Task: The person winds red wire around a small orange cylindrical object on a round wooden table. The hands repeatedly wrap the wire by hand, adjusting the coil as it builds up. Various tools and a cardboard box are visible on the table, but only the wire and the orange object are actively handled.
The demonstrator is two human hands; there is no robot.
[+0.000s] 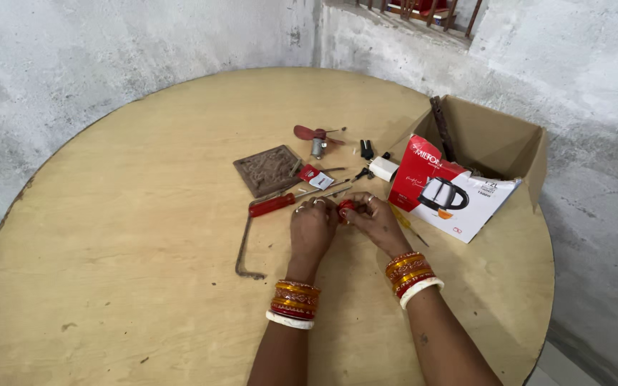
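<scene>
**Hands joined on a small red part, right of the table's centre**

Hands first. We find the left hand [312, 227] and the right hand [375, 220] brought together on the round wooden table [137, 236], a little right of its centre and toward the right edge. Between their fingertips sits a small red part [345, 208]. Both hands are curled around it, the left from the left side, the right from the right. We cannot tell its exact shape; the fingers cover most of it. Each wrist carries a stack of red and gold bangles with a white one below.

Just beyond the left hand, toward the far edge, we note a red-handled screwdriver [280, 202] lying flat, its shaft pointing right. A bent metal rod [243, 246] lies left of the left hand, its hooked end nearer the near edge. Farther in lie a brown carved square plaque [267, 170], a small red propeller on a motor [317, 138], a small black piece [366, 149] and a white block [383, 169].

Near the right edge, just beside the right hand, a red and white printed carton [441, 189] showing a kettle leans against an open cardboard box [498, 139]. A dark rod [442, 127] stands tilted in that box.
</scene>
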